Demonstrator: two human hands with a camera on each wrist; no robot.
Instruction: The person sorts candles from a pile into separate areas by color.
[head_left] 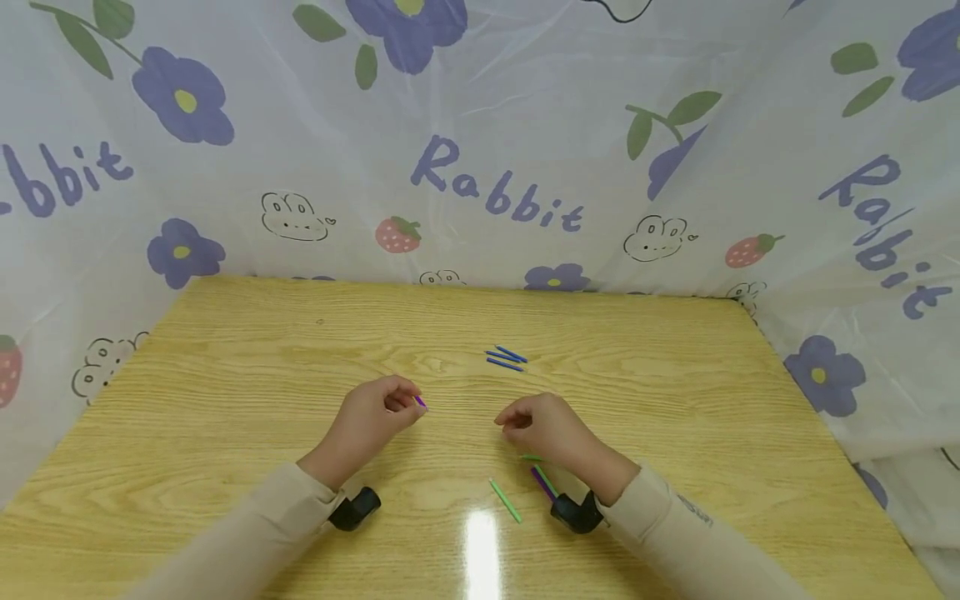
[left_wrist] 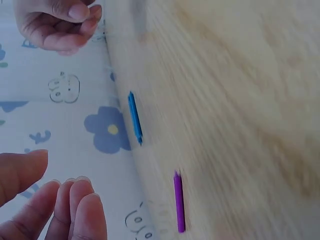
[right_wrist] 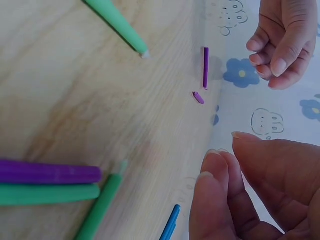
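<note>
Hovering both hands over the table point(head_left: 660, 367), mid-frame in the head view. Left hand point(head_left: 367, 421): thumb apart from my bent fingers, clear gap in the left wrist view, pinching nothing. Right hand point(head_left: 546, 423): fingers loosely curled, thumb tip close to the fingertips, narrow gap, also pinching nothing. Purple stick point(left_wrist: 179, 205) lies on the table, lower middle of the left wrist view; short purple piece point(right_wrist: 198, 97) near its end, upper right in the right wrist view. Head view shows only a bit of purple at my left fingertips. Blue sticks point(head_left: 506, 358), three, lie at centre. Lone green stick point(head_left: 506, 501) at lower centre; right of it, two more green sticks point(right_wrist: 102, 207) and a second purple stick point(right_wrist: 50, 171), partly blocked by my right wrist and its black mount point(head_left: 577, 512). Rabbit-print sheet point(head_left: 495, 100) behind.
</note>
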